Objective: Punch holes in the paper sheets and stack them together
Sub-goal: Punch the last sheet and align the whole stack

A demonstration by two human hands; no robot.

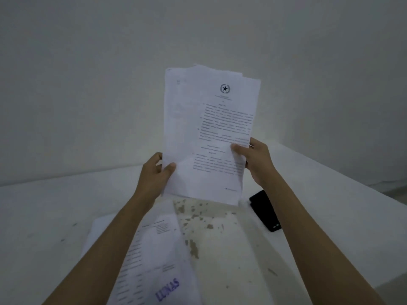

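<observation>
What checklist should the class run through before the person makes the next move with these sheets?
1. Left hand grips the held sheets: ok.
2. Right hand grips them too: ok.
3. Sheet edges squared: not ok, the top corners fan apart.
4. Hole punch in view: not ok, none seen.
5. Holes already punched: cannot tell.
6. Stamped paper lies flat on the table, apart from the black phone: ok.

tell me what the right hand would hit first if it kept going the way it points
The right hand points up and away, gripping the sheets. Beyond them, probably only the wall; depth is unclear.
</observation>
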